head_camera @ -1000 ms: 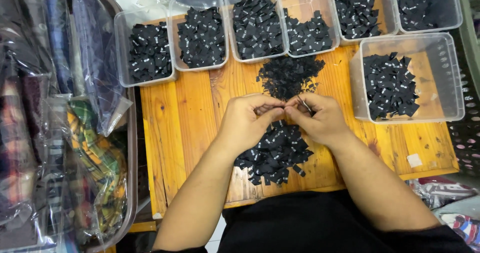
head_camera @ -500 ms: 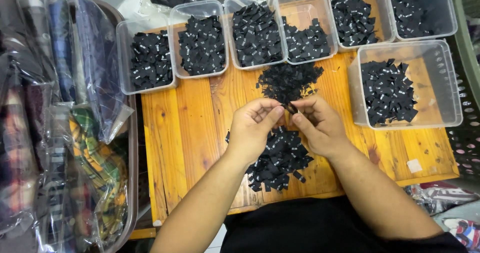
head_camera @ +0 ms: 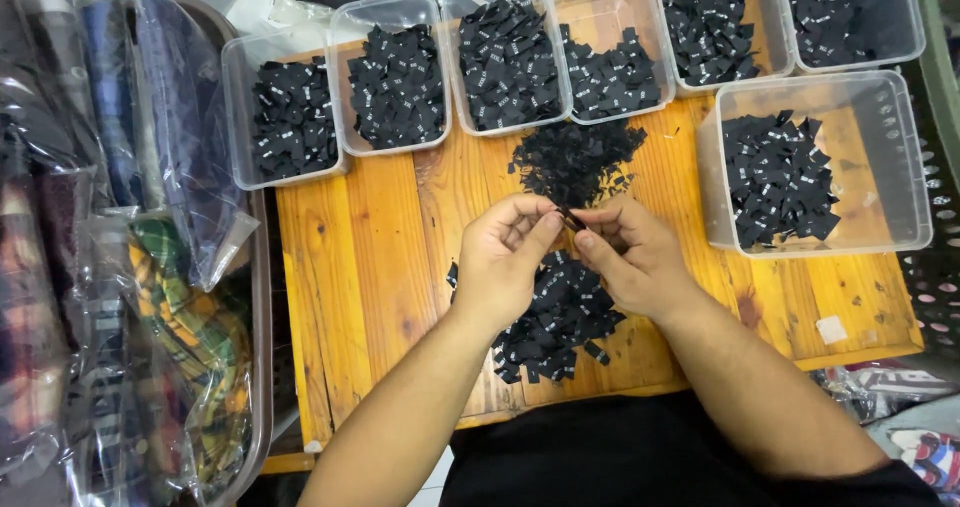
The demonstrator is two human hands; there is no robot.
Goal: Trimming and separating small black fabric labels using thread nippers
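Note:
My left hand (head_camera: 508, 257) and my right hand (head_camera: 630, 255) meet over the middle of a wooden table (head_camera: 360, 287). Together their fingertips pinch one small black fabric label (head_camera: 570, 217). Beneath the hands lies a loose pile of black labels (head_camera: 560, 322). A second, flatter pile of black labels (head_camera: 575, 159) sits just beyond the fingers. The label's underside is hidden by my fingers.
Several clear plastic tubs of black labels line the table's far edge (head_camera: 395, 82), and a bigger tub (head_camera: 880, 167) stands at the right. Plastic-wrapped folded fabrics (head_camera: 150, 297) fill a brown basket on the left. A small white scrap (head_camera: 830, 329) lies near the right front corner.
My hands opened apart over the pile half a second ago and have closed together again, fingertips now pinching one label. The view shifted slightly.

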